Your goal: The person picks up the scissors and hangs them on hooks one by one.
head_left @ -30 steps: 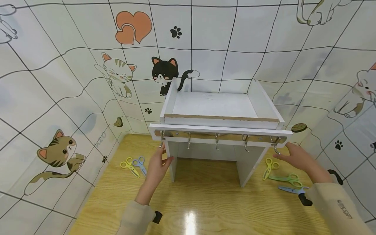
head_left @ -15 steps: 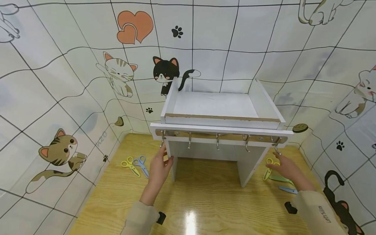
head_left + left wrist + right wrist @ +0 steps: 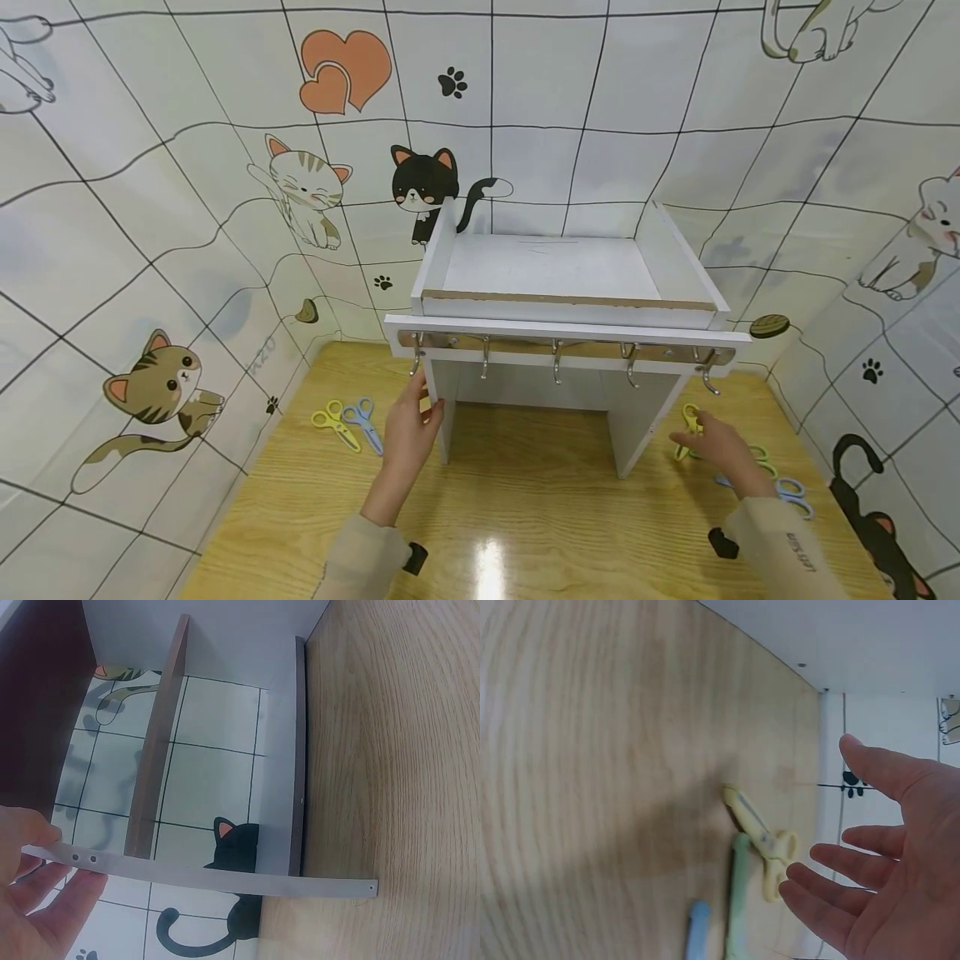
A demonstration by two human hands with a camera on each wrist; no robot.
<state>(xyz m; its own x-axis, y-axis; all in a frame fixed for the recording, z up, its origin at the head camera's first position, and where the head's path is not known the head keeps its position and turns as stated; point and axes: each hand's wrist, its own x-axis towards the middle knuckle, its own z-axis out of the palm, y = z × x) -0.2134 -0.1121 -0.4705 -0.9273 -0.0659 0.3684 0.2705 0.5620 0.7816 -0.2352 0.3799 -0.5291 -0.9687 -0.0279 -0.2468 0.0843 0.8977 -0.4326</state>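
Observation:
A white shelf unit [image 3: 551, 268] stands on the table, with a metal hook rail [image 3: 517, 346] across its front board. My left hand [image 3: 405, 429] grips the front edge of its left side panel below the rail. In the left wrist view, the thumb and fingers of that hand [image 3: 37, 900] lie on opposite sides of the panel edge [image 3: 225, 879]. Off the shelf's right side, my right hand [image 3: 720, 450] holds nothing, its fingers spread in the right wrist view, near yellow scissors [image 3: 761, 832], green scissors [image 3: 738, 892] and blue scissors [image 3: 697, 926].
Yellow scissors [image 3: 335, 425] and blue scissors [image 3: 363, 423] lie on the wooden table [image 3: 525, 517] left of the shelf. A wall covering [image 3: 547, 67] with cat drawings and grid lines surrounds the table at the back and sides.
My right hand has come away from the right end of the hook board, moving down over the scissors. The left hand stays at the left panel, and the shelf stands as before.

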